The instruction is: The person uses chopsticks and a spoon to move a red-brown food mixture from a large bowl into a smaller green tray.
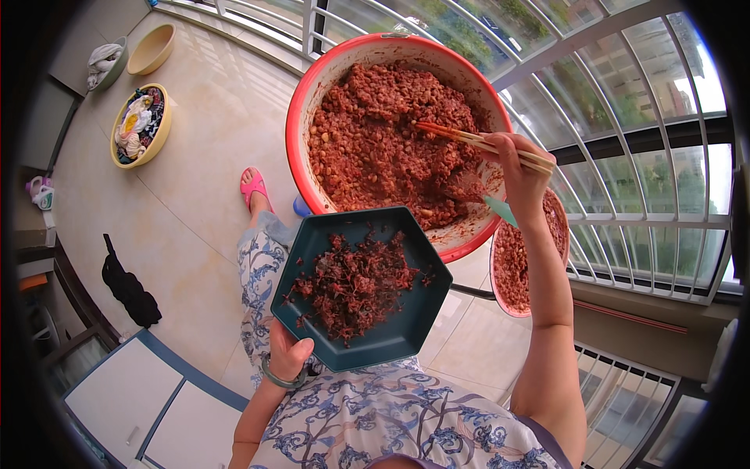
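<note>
My left hand (pixel 288 354) grips the lower left rim of a dark teal hexagonal plate (pixel 375 352), which bears a heap of dark red, twiggy bits (pixel 354 281). A pair of wooden chopsticks (pixel 498 146) is in my right hand (pixel 518 170), their red-stained tips over the chunky red mash (pixel 375 146) that fills a large red-rimmed basin (pixel 296 140). Pale beans or kernels show in the mash. A light green utensil handle (pixel 501 211) leans out at the basin's lower right, partly behind my right wrist.
A smaller pink-rimmed basin (pixel 498 287) of similar mash stands beyond my right forearm. Window bars (pixel 621 223) run along the right. A yellow basin of laundry (pixel 167 126), a tan basin (pixel 151 50) and a black cloth-like thing (pixel 129 290) lie on the tiled floor. White cabinets (pixel 123 398) stand lower left.
</note>
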`<state>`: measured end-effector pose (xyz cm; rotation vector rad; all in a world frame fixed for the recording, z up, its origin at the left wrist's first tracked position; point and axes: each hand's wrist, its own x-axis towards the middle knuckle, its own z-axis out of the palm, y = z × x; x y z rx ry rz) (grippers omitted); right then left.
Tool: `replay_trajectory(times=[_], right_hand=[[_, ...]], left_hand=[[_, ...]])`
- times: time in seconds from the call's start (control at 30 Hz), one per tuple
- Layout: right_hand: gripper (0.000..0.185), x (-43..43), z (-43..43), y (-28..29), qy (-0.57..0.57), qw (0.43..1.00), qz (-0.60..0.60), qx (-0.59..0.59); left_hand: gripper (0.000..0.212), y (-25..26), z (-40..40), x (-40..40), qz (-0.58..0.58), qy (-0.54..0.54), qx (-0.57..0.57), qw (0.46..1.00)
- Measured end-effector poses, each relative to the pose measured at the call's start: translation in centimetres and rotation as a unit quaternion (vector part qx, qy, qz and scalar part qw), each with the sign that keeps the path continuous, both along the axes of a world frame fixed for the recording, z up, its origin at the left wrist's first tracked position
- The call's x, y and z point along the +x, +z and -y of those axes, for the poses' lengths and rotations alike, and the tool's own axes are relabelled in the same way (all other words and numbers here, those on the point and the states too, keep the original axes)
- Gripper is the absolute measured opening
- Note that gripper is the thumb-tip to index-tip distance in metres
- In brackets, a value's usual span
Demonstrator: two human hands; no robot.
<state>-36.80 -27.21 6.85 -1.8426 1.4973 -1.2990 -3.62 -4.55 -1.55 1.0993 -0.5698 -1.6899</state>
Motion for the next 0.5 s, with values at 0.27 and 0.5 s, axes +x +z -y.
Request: replay_trajectory(times=[0.27, 0.5], right_hand=[[0.025, -0.4, -0.8, 1.4, -0.03, 0.993, 0.111, 0.034], [0.036, -1.7, -4.2, 4.9, 0.004, 0.961, 0.275, 0.012]], left_hand=[[0.062, 0.0, -0.1, 0.1, -0.007, -0.005, 0.002, 1.0], [0.06, 0.1, -0.1, 0.0, -0.009, -0.004, 0.008, 1.0]])
